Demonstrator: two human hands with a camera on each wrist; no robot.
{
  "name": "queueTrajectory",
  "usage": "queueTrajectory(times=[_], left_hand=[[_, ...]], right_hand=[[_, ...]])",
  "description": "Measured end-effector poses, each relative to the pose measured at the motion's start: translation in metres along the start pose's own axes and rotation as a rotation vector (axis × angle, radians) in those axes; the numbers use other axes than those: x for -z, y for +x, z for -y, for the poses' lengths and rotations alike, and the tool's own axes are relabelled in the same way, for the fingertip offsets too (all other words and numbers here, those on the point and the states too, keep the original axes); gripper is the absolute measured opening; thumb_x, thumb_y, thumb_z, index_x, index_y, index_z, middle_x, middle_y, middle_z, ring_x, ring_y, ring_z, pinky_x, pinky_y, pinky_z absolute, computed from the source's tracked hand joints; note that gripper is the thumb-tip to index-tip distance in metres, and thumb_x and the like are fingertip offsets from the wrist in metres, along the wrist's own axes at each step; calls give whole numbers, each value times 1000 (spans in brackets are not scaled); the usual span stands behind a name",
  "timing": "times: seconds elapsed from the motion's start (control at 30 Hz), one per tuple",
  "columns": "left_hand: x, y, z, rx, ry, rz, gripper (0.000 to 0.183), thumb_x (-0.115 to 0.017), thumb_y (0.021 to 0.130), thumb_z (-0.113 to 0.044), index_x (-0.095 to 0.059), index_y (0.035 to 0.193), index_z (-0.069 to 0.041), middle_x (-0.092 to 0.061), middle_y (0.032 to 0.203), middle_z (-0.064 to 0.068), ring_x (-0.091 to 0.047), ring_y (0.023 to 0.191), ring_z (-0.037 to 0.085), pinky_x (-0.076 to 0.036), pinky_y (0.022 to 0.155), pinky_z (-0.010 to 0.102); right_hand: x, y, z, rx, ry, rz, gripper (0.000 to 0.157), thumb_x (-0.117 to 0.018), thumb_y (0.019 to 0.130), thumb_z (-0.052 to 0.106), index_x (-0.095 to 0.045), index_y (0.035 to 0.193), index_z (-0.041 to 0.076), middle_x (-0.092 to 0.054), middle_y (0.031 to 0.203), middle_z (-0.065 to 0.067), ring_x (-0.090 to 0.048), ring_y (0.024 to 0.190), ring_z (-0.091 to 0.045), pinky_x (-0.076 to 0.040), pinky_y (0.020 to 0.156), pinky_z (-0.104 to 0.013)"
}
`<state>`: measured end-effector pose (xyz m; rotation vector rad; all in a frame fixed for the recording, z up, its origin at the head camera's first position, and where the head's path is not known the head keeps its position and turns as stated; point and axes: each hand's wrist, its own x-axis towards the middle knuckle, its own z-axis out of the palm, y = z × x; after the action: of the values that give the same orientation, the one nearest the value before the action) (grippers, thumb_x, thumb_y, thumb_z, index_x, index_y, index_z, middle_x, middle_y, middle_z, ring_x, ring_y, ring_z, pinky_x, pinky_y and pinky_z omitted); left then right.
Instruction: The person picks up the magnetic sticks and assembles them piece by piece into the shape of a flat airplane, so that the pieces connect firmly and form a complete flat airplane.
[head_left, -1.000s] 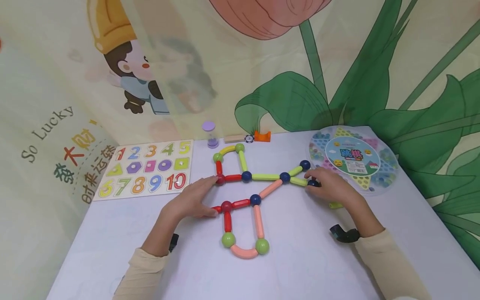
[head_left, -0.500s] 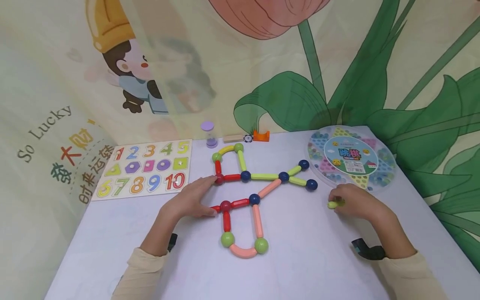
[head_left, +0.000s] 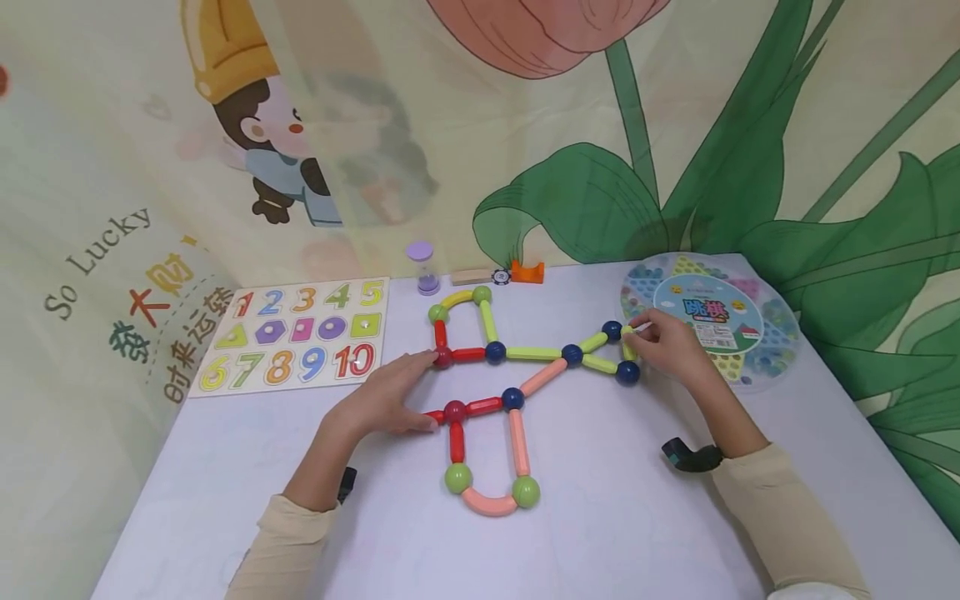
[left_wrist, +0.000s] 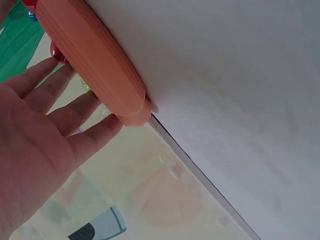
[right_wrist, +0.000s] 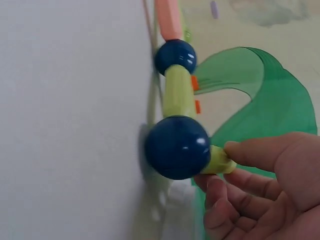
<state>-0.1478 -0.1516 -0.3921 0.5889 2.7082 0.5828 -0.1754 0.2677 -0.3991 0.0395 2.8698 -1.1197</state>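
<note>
On the white table lies a flat figure of magnetic sticks and balls. My right hand [head_left: 663,342] pinches a short yellow-green stick [right_wrist: 220,161] between thumb and fingers. One end of it meets a blue ball [right_wrist: 177,147] at the figure's right; its other end is close to the upper blue ball [head_left: 612,331]. At the left side my left hand [head_left: 386,393] lies with fingers extended. Its fingertips touch the red ball [head_left: 443,357], and its thumb is at a red stick [head_left: 435,416]. Salmon sticks [left_wrist: 92,57] partly cover its fingertips in the left wrist view.
A number puzzle board [head_left: 288,337] lies at the left. An hourglass [head_left: 425,268] and an orange piece [head_left: 527,272] stand along the back. At the back right lies a round Chinese checkers set [head_left: 772,333], near my right hand. A printed cloth hangs behind the table.
My right hand left the lower blue ball, picked up the yellow-green stick from the table at the right, and brought it back left to the two blue balls. My left hand stayed put.
</note>
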Motion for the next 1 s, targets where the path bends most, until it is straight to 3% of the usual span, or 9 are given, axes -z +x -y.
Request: queueTrajectory(times=[0.47, 0.63, 0.83, 1.0], left_hand=[[-1, 2, -1, 0, 10, 5, 97, -81, 62, -40, -28, 142, -21, -35, 140, -3, -29, 128, 18, -36, 95, 43], [-2, 1, 0, 22, 7, 10, 99, -81, 61, -41, -27, 143, -23, -34, 140, -4, -27, 129, 17, -37, 94, 42], [-2, 2, 0, 19, -4, 11, 99, -81, 61, -42, -27, 143, -24, -34, 140, -4, -27, 128, 17, -38, 93, 43], [3, -1, 2, 7, 23, 0, 97, -75, 64, -51, -27, 143, -21, -27, 145, -2, -17, 133, 25, -27, 99, 49]], right_hand=[[-7, 7, 1, -58, -66, 114, 46, -63, 84, 28, -44, 115, 1, -58, 88, -15, -53, 71, -24, -44, 57, -30], [-11, 11, 4, -24, -84, 106, 43, -63, 84, 27, -44, 115, 3, -57, 87, -14, -53, 70, -23, -44, 56, -30], [-11, 9, 7, -42, -81, 99, 41, -62, 85, 26, -45, 114, 3, -56, 88, -15, -52, 71, -24, -44, 56, -29], [-6, 4, 8, 12, -144, 43, 39, -57, 88, 34, -50, 113, 5, -57, 95, -15, -52, 77, -26, -46, 59, -33]])
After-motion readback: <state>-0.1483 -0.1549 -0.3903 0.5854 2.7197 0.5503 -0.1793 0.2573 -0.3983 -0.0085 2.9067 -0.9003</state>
